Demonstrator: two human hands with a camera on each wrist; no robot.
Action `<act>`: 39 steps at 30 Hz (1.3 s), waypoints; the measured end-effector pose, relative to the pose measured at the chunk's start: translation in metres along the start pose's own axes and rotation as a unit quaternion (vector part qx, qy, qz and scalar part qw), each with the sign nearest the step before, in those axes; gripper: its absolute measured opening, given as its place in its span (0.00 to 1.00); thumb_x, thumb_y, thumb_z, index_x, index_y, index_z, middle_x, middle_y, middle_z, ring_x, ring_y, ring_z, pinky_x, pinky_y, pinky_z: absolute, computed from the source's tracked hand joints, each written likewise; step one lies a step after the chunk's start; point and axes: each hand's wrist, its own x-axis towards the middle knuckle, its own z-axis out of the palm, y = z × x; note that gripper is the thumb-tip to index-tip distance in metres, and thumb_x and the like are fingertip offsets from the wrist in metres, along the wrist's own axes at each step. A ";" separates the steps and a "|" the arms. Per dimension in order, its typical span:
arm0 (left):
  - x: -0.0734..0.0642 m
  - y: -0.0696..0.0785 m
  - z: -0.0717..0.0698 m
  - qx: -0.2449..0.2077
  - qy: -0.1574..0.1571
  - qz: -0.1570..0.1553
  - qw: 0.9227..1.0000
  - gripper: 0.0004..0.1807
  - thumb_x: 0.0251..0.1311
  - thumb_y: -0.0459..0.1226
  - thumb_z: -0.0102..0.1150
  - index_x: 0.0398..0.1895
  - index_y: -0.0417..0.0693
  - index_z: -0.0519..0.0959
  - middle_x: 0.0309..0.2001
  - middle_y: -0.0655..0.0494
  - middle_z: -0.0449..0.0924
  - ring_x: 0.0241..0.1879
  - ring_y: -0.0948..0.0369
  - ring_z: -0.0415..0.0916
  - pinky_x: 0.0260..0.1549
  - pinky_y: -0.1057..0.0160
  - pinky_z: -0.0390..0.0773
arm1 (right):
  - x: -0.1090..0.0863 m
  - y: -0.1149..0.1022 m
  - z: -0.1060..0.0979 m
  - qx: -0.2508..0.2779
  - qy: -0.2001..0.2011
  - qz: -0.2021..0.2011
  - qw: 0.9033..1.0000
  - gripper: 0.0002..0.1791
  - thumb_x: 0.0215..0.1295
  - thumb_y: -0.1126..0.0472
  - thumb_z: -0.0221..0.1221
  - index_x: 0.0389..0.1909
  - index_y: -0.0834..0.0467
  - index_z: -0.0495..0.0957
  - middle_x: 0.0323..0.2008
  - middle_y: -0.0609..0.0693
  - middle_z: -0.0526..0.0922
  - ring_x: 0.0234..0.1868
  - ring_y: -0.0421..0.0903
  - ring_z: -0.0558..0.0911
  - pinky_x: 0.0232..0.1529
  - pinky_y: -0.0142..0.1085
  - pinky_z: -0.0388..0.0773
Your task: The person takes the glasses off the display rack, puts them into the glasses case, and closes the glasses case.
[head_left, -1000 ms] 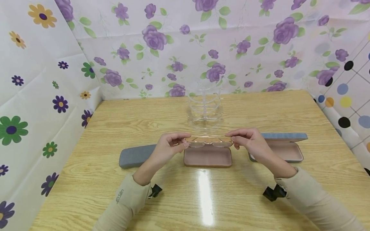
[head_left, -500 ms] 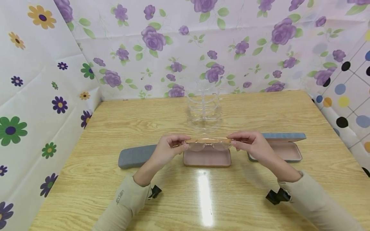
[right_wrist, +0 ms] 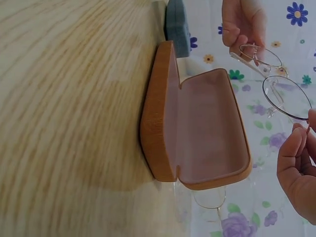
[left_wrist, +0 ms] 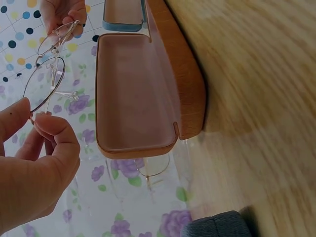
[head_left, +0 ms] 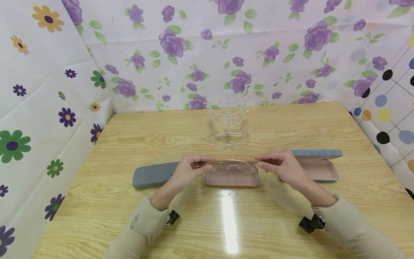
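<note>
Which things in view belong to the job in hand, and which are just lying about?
Likely in the job:
wire-framed glasses, pinched at both ends
left hand
right hand
open brown case, beneath the glasses

Apparently just lying about:
closed grey case
open blue case
clear stand, seemingly with another pair

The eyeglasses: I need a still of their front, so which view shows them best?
The head view. The eyeglasses face the camera there, both lenses side by side, though the left hand and right hand cover the outer ends. Both wrist views show them larger but slanted, one lens beyond the other.
</note>
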 end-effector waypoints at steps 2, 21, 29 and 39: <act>0.000 -0.002 0.000 0.008 0.001 0.005 1.000 0.13 0.56 0.28 0.58 0.45 0.32 0.78 0.40 0.42 0.79 0.33 0.62 0.74 0.26 0.70 0.71 | -0.001 0.002 0.001 -0.002 0.000 0.003 1.000 0.17 0.60 0.64 0.59 0.46 0.71 0.77 0.39 0.60 0.82 0.26 0.42 0.78 0.24 0.35 0.75; 0.000 -0.017 -0.001 0.060 -0.020 0.009 0.998 0.12 0.55 0.30 0.60 0.42 0.32 0.79 0.32 0.50 0.77 0.32 0.61 0.72 0.30 0.67 0.73 | -0.002 0.019 0.009 -0.035 -0.009 0.024 0.999 0.14 0.59 0.62 0.60 0.43 0.65 0.80 0.34 0.56 0.81 0.23 0.46 0.73 0.21 0.33 0.70; 0.001 -0.023 -0.001 0.092 -0.039 0.003 0.995 0.11 0.54 0.30 0.61 0.40 0.32 0.80 0.30 0.49 0.78 0.30 0.61 0.72 0.27 0.68 0.73 | -0.003 0.020 0.012 -0.048 0.001 0.020 0.999 0.13 0.59 0.64 0.60 0.42 0.68 0.80 0.32 0.56 0.81 0.20 0.37 0.65 0.17 0.30 0.62; 0.005 -0.029 0.001 0.126 -0.042 -0.008 0.991 0.11 0.54 0.26 0.59 0.40 0.28 0.79 0.30 0.41 0.78 0.30 0.54 0.73 0.27 0.67 0.72 | -0.002 0.030 0.015 -0.079 -0.006 0.015 0.997 0.12 0.58 0.64 0.60 0.41 0.66 0.81 0.32 0.55 0.82 0.21 0.40 0.70 0.19 0.28 0.67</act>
